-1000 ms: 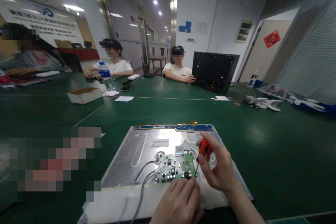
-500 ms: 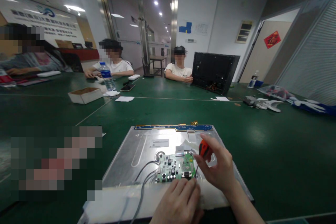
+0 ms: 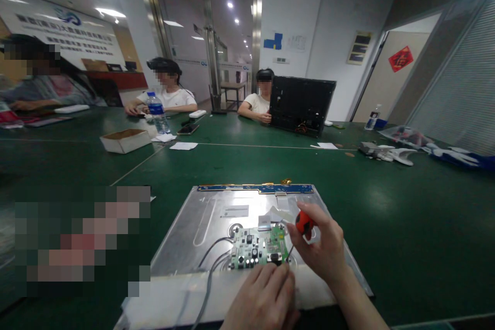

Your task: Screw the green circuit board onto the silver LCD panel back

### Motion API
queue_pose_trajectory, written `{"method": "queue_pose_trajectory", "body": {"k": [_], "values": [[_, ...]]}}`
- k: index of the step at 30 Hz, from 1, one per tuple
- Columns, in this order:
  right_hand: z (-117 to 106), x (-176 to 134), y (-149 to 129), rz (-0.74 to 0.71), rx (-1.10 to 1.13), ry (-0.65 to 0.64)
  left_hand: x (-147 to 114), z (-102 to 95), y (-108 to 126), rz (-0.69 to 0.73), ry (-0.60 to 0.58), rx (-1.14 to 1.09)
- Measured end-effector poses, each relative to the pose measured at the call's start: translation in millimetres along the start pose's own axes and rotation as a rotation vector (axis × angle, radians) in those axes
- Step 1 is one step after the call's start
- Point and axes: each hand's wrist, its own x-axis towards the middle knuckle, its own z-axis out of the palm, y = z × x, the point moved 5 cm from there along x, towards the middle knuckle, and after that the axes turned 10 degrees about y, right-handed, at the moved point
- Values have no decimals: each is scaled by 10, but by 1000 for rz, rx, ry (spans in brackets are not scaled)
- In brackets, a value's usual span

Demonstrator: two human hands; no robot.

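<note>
A red and black screwdriver (image 3: 304, 223) is held at its handle by my right hand (image 3: 324, 241), fingers wrapped around it. Its thin shaft slants down to the lower right corner of a green circuit board (image 3: 258, 246). My left hand (image 3: 263, 294) has its fingers curled together at the board's near edge, close to the screwdriver tip. Whatever those fingertips pinch is hidden. The board sits on a silver metal display panel (image 3: 216, 227), with grey cables (image 3: 211, 281) leaving its left side. A blue circuit strip (image 3: 255, 188) runs along the panel's far edge.
Across the green table (image 3: 417, 227), a person steadies a black display housing (image 3: 303, 105). A white box (image 3: 126, 141), a water bottle (image 3: 157, 113) and a phone (image 3: 188, 129) stand at the far left. White gloves (image 3: 386, 152) lie at the right.
The screwdriver handle has turned and tilted slightly to the right in my right hand. My left hand stays put. The black housing across the table has shifted left.
</note>
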Motion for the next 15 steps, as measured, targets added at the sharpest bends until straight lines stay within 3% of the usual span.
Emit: {"method": "queue_pose_trajectory", "body": {"k": [15], "values": [[3, -2, -14, 64, 105, -94, 7, 1, -14, -13, -29, -6]]}}
